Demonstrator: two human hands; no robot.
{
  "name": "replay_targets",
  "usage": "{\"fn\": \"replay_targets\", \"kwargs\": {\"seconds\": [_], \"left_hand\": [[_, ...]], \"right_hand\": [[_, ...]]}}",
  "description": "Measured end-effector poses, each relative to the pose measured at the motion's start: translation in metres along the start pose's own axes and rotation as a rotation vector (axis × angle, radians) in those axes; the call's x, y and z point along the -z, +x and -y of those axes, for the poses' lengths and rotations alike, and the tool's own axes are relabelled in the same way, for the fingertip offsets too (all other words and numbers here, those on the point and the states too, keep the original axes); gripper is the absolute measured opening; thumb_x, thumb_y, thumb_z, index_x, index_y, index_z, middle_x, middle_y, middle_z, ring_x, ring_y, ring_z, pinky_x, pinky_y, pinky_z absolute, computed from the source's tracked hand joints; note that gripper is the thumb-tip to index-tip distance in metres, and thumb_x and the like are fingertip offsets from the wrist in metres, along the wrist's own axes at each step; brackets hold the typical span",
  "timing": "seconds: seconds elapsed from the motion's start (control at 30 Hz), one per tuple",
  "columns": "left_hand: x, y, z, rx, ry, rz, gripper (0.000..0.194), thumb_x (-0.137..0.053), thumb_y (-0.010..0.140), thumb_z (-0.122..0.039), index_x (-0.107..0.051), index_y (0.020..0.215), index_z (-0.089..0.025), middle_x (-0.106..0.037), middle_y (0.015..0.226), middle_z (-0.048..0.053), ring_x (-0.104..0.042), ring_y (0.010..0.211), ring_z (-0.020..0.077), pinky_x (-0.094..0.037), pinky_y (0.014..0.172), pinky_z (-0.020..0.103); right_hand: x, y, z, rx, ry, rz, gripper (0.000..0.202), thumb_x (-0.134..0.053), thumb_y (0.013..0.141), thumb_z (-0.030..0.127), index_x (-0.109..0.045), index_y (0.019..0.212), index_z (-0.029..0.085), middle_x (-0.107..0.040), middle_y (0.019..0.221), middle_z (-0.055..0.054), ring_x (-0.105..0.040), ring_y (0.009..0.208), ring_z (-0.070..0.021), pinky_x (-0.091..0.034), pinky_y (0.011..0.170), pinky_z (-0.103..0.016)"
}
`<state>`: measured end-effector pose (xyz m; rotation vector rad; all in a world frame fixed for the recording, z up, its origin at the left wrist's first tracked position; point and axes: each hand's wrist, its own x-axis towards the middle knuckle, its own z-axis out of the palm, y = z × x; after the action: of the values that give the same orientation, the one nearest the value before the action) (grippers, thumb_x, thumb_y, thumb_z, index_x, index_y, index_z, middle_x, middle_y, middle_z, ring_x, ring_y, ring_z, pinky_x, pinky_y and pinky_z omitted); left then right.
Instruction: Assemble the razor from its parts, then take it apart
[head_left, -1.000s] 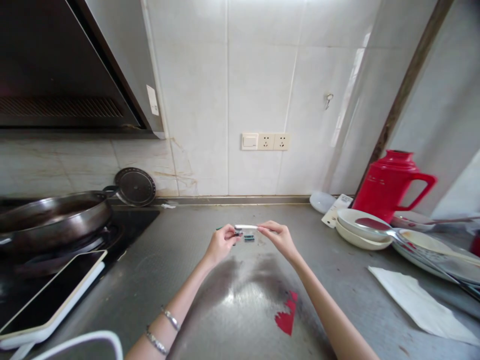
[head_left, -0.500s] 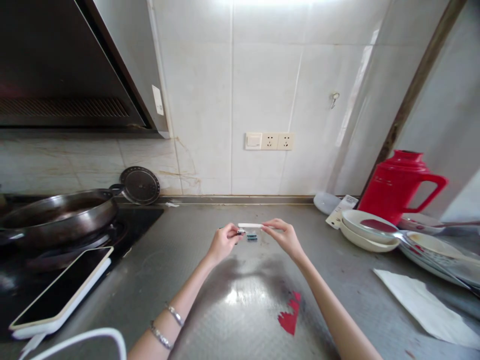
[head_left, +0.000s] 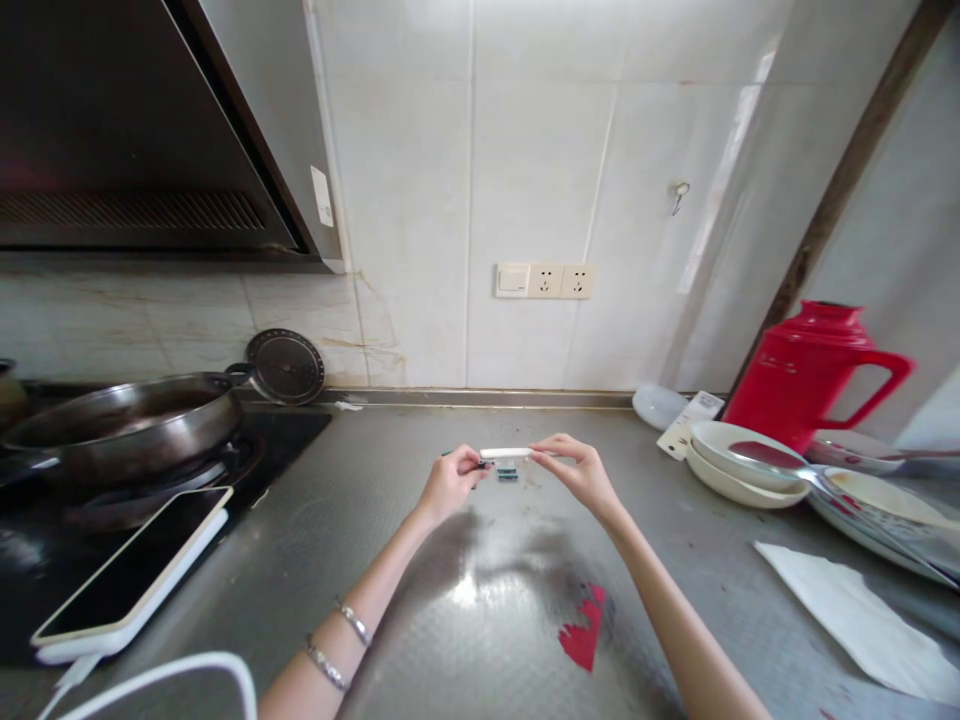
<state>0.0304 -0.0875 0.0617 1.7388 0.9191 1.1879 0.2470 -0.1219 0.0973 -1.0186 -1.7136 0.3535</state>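
Note:
A slim white stick-like piece (head_left: 505, 453) lies level between my two hands, above the counter. Its right end is pinched in the fingertips of my right hand (head_left: 579, 474). At its left end is my left hand (head_left: 450, 482), with thumb and fingers closed together. Something small and dark shows at the left fingertips, with a bit of green behind that hand; its kind cannot be made out. Just below the white piece, a small dark blue-green item (head_left: 508, 475) appears between the hands, too small to name.
On the grey metal counter (head_left: 405, 620) lies a torn red scrap (head_left: 585, 632). To the left are a phone (head_left: 135, 570) with a white cable and a pan (head_left: 127, 425) on the stove. A red jug (head_left: 802, 370), stacked bowls (head_left: 739, 475) and a white tissue (head_left: 847, 610) are at right.
The view has shifted slightly, so the surroundings sit a little further right. Both hands keep nearly the same hold, with the white piece still between them.

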Motion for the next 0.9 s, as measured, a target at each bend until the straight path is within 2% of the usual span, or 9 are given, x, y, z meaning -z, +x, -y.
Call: {"fn": "replay_targets", "kwargs": {"seconds": [0.1, 0.23, 0.47, 0.6, 0.8, 0.9], "left_hand": [[0.0009, 0.0000, 0.0009, -0.003, 0.005, -0.007, 0.011, -0.061, 0.069, -0.019, -0.050, 0.072, -0.016, -0.070, 0.077, 0.004, -0.063, 0.069, 0.0150, -0.046, 0.063, 0.023], [0.0021, 0.0005, 0.0019, 0.010, -0.026, -0.013, 0.012, -0.061, 0.068, -0.018, -0.050, 0.073, -0.016, -0.070, 0.080, 0.005, -0.064, 0.073, 0.0161, -0.046, 0.064, 0.023], [0.0015, 0.0001, 0.0015, -0.002, -0.023, -0.008, 0.014, -0.061, 0.069, -0.020, -0.049, 0.073, -0.016, -0.070, 0.080, 0.006, -0.064, 0.072, 0.0160, -0.047, 0.065, 0.024], [0.0009, -0.0016, -0.0026, -0.024, -0.006, 0.001, 0.013, -0.061, 0.070, -0.020, -0.050, 0.074, -0.017, -0.070, 0.082, 0.006, -0.064, 0.074, 0.0160, -0.046, 0.067, 0.024], [0.0018, -0.0018, -0.0047, -0.038, -0.013, -0.001, 0.014, -0.062, 0.070, -0.021, -0.049, 0.072, -0.017, -0.070, 0.079, 0.005, -0.064, 0.074, 0.0166, -0.046, 0.066, 0.024], [0.0019, -0.0018, -0.0042, -0.034, -0.020, 0.000, 0.014, -0.062, 0.069, -0.022, -0.049, 0.073, -0.017, -0.070, 0.080, 0.006, -0.064, 0.074, 0.0174, -0.047, 0.067, 0.025]], "right_hand": [[-0.0011, 0.0005, 0.0010, 0.038, -0.051, 0.011, 0.024, -0.060, 0.074, 0.043, -0.072, 0.083, 0.024, -0.067, 0.079, -0.006, -0.061, 0.074, -0.0192, -0.046, 0.070, -0.030], [0.0003, 0.0015, -0.0008, 0.023, -0.155, -0.072, 0.022, -0.060, 0.074, 0.043, -0.072, 0.080, 0.025, -0.068, 0.078, -0.006, -0.061, 0.075, -0.0196, -0.046, 0.072, -0.032], [0.0030, 0.0003, -0.0010, -0.023, -0.001, 0.027, 0.025, -0.060, 0.075, 0.041, -0.072, 0.083, 0.020, -0.068, 0.080, -0.006, -0.061, 0.074, -0.0173, -0.045, 0.067, -0.027], [0.0033, 0.0004, -0.0014, -0.057, -0.023, -0.008, 0.026, -0.060, 0.074, 0.042, -0.072, 0.081, 0.020, -0.068, 0.079, -0.006, -0.061, 0.073, -0.0179, -0.045, 0.067, -0.027], [0.0002, 0.0010, 0.0063, -0.003, -0.005, 0.047, 0.024, -0.060, 0.075, 0.040, -0.072, 0.082, 0.020, -0.067, 0.079, -0.006, -0.061, 0.072, -0.0168, -0.045, 0.067, -0.026], [0.0002, 0.0007, 0.0045, -0.001, -0.056, -0.011, 0.024, -0.061, 0.075, 0.040, -0.072, 0.081, 0.021, -0.067, 0.078, -0.006, -0.061, 0.072, -0.0172, -0.045, 0.069, -0.027]]}}
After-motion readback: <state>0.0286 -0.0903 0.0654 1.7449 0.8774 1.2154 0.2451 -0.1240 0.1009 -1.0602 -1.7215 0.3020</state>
